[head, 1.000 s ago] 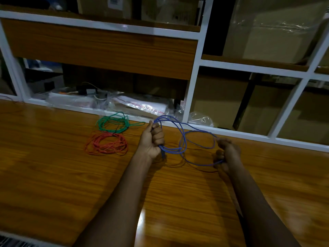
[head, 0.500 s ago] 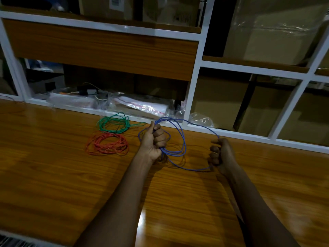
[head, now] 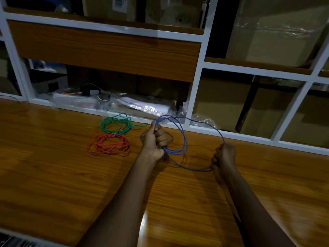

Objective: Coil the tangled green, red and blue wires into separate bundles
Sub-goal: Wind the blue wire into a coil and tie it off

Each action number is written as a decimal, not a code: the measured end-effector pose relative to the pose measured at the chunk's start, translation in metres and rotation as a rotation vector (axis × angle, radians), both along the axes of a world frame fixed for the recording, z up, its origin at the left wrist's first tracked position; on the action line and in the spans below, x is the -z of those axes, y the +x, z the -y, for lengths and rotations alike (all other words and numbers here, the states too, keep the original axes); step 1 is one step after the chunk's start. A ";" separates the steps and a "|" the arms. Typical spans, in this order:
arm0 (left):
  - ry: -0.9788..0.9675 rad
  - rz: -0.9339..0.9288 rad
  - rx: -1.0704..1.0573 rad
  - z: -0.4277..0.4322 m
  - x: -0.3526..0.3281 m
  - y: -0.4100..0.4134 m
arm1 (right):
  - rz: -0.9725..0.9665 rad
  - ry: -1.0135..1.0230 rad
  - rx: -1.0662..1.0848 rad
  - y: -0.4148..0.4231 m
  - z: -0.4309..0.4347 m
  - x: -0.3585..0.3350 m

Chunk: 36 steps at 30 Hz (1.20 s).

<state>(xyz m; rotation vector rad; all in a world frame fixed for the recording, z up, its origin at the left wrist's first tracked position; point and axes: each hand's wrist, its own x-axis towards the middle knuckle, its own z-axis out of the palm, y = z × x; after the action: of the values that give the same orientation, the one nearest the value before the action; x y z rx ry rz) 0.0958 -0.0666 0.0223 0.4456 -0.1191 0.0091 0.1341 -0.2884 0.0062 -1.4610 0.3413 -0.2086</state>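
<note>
Blue wire (head: 184,139) turns have gathered at left hand (head: 155,141), fingers (head: 161,138) clenched to keep the coil; right hand (head: 225,155) grips one wide loop, sizing it. Green bundle (head: 128,124) and red bundle (head: 110,147) lie aside, done.

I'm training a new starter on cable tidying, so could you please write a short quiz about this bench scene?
1. True or false: the green wire lies nearer the shelves than the red wire.
2. Which wire do the left hand and right hand both grip? A the green wire, B the red wire, C the blue wire.
3. How many coils lie untouched on the table?
Key: 1 true; 2 C; 3 two.
</note>
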 end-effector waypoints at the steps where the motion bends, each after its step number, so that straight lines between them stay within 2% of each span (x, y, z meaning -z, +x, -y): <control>1: -0.024 0.004 -0.019 -0.002 0.001 0.001 | 0.007 0.160 0.002 -0.002 0.002 -0.002; 3: -0.043 0.011 -0.046 -0.003 0.002 0.003 | 0.010 0.374 -0.026 -0.008 0.005 -0.002; 4: -0.044 0.012 -0.056 -0.002 0.002 0.003 | -0.023 0.389 -0.071 -0.011 0.006 -0.002; 8: -0.047 0.012 -0.059 0.000 0.004 0.004 | -0.112 0.152 -0.175 -0.010 0.002 -0.002; 14: -0.033 0.001 -0.087 -0.001 0.005 0.006 | 0.151 0.069 0.199 -0.003 0.005 0.002; 16: -0.020 0.005 -0.085 0.003 0.005 0.006 | 0.197 -0.182 0.217 -0.003 0.008 0.009; 18: -0.008 0.003 -0.112 0.005 0.005 0.005 | 0.154 -0.704 0.057 -0.002 0.014 0.013; 20: 0.013 0.001 -0.176 0.004 0.004 0.005 | 0.028 -1.202 -0.185 -0.002 0.017 0.008; 22: 0.072 -0.013 -0.255 0.001 0.004 0.005 | -0.033 -1.458 -0.448 -0.005 0.014 -0.003; 23: 0.125 -0.023 -0.292 0.001 0.004 0.006 | 0.028 -1.519 -0.564 -0.007 0.010 -0.008; 25: 0.269 -0.044 -0.357 0.001 0.004 0.006 | 0.249 -1.429 -0.771 -0.012 0.001 -0.015; 28: 0.484 -0.069 -0.391 0.005 0.006 0.004 | 0.582 -1.014 -0.880 -0.024 -0.012 -0.018; 31: 0.677 -0.068 -0.353 0.012 0.006 0.000 | 0.727 -0.779 -0.826 -0.034 -0.022 -0.026; 34: 0.883 0.002 -0.323 0.021 0.004 -0.004 | 0.846 -0.728 -0.654 -0.041 -0.031 -0.028; 36: 0.975 0.036 -0.265 0.028 0.004 -0.007 | 0.858 -0.709 -0.533 -0.040 -0.033 -0.028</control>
<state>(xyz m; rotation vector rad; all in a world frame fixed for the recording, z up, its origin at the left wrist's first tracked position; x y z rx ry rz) 0.0891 -0.0942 0.0186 1.4332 -0.0930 0.2271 0.0940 -0.2556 0.0346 -1.9279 -0.8940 -0.5263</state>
